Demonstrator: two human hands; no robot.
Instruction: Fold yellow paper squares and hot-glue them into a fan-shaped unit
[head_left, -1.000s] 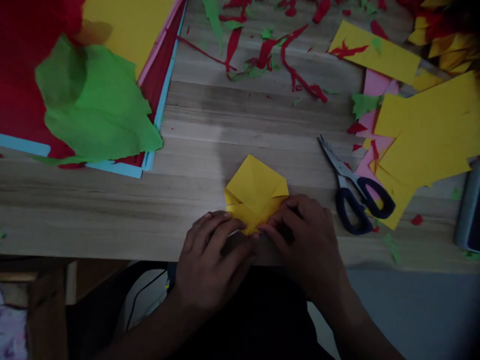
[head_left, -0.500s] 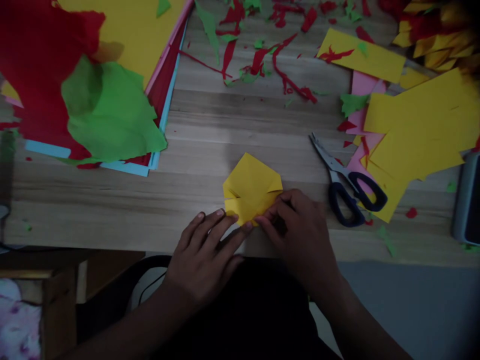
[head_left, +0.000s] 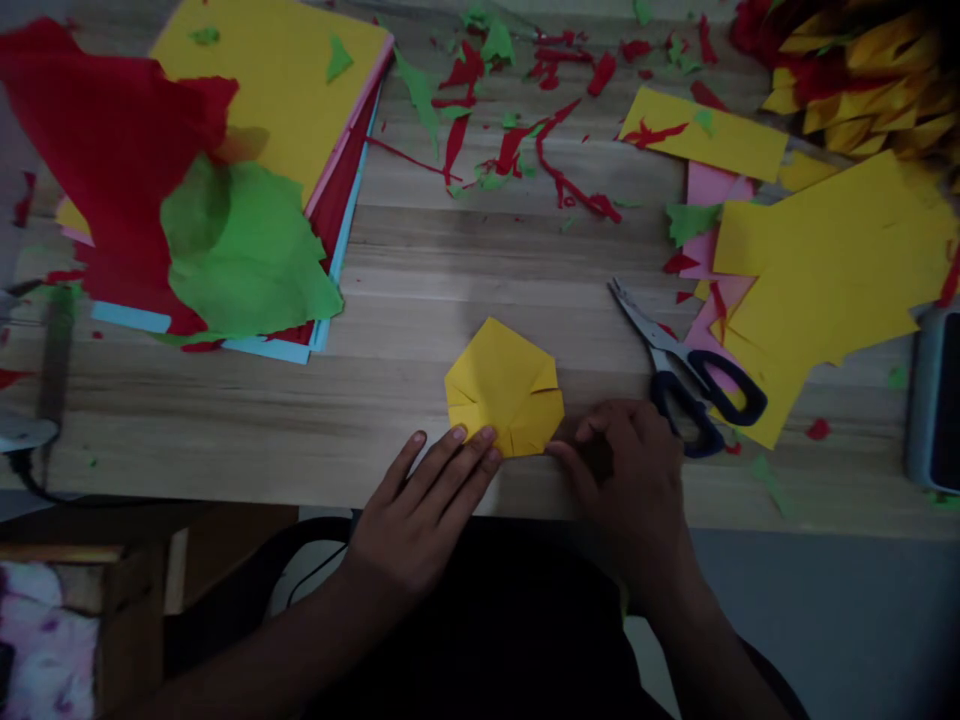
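A folded yellow paper with five sides and short slits at its edges lies near the table's front edge. My left hand is open, its straight fingertips pressing on the paper's lower left part. At the lower right corner, the thumb of my right hand touches or nearly touches the paper. That hand's fingers are curled but stand apart from the thumb, with nothing seen between them. Scissors with dark blue handles lie just beyond my right hand, blades slightly apart.
Yellow paper sheets lie at the right, partly over pink paper. At the left, red crepe paper and green crepe paper cover a coloured paper stack. Red and green scraps litter the back. A grey device stands far right.
My right hand has moved right, away from the paper's lower edge, uncovering its lower right corner. My left fingers still rest on the paper. The camera view has shifted slightly.
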